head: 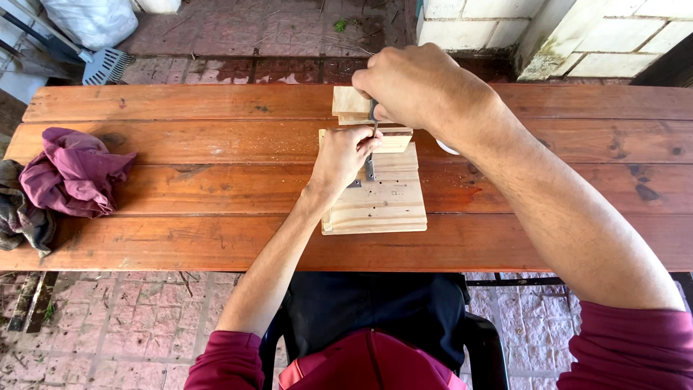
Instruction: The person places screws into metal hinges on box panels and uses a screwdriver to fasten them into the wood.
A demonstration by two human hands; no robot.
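- My right hand [408,87] is closed in a fist around the top of a slim dark metal tool [372,148] that stands upright with its tip on the pale pine board assembly [375,206].
- My left hand [345,155] is curled around the lower shaft of that tool, steadying it where it meets the wood.
- The assembly lies mid-way along the reddish-brown plank table [180,188], a small pale wood block [349,101] touching its far edge.
- Several small holes already dot the board (so I judge some of the work is done); what I am driving here does not look finished.
- A crumpled magenta cloth [72,170] sits well apart, to the left.
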